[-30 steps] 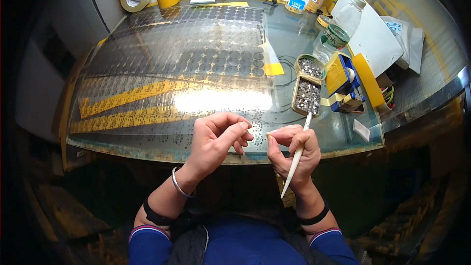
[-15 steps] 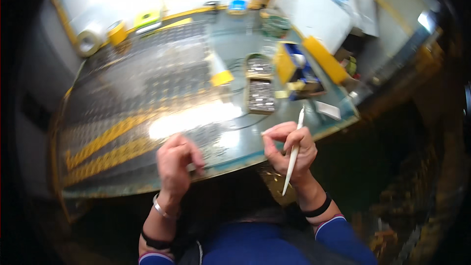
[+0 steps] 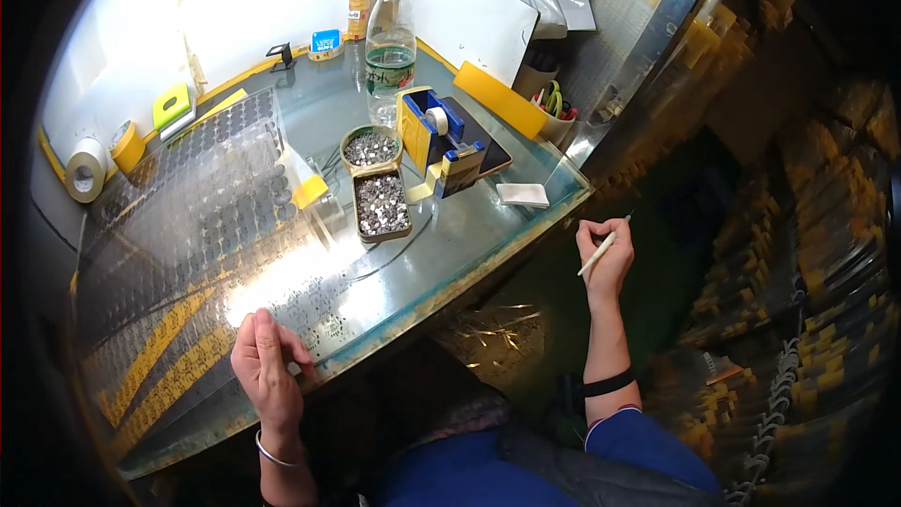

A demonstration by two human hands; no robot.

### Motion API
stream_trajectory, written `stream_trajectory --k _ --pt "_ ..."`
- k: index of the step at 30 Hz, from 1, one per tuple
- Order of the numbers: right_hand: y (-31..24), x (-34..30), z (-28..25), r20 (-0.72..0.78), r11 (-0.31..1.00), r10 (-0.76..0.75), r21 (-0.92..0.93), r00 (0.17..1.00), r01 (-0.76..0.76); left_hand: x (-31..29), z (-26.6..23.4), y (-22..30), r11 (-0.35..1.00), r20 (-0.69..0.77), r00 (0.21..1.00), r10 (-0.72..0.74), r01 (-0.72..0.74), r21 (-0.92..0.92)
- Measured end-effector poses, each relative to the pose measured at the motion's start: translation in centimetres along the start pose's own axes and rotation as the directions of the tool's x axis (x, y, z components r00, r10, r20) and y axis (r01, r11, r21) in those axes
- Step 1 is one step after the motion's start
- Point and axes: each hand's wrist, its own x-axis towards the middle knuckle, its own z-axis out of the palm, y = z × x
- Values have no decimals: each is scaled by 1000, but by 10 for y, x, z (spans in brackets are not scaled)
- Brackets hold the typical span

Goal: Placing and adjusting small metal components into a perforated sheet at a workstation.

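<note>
My right hand is out past the right edge of the glass-topped table, closed around a white pen-like tool with a thin dark tip. What that tip is, I cannot make out. Over the table's near edge is my left hand, its fingers curled and the thumb laid along them; anything pinched inside is hidden. Beneath and beyond it, small dark pieces lie scattered on the glass. Further back, a rectangular tin and a round tin are full of small silvery metal pieces.
A yellow-and-blue tape dispenser and a water bottle stand behind the tins. A small white block lies near the right edge. Perforated clear sheets cover the left side. Racks of yellow parts stand at right.
The view has swung right, so the table sits further left. My right hand has moved from over the table's edge to beyond its right side, still holding the white tool.
</note>
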Motion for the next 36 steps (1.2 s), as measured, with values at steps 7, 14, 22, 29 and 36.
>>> stream_trajectory --k 7,14,22,29,36 --pt "-9 -8 14 -57 975 -132 -189 990 119 0 8 1 996 -8 1000 -8 9 86" --pt "-50 -15 17 -23 921 -386 39 922 387 0 6 3 986 -33 999 16 -11 164" --pt "-150 -46 89 166 506 -775 741 610 441 1 4 0 971 14 997 74 -75 228" --pt "-132 -59 105 433 683 -551 725 713 87 33 14 66 682 289 949 124 -293 670" --pt "-133 -58 103 505 723 -296 674 811 -155 99 82 50 595 479 866 142 -461 658"
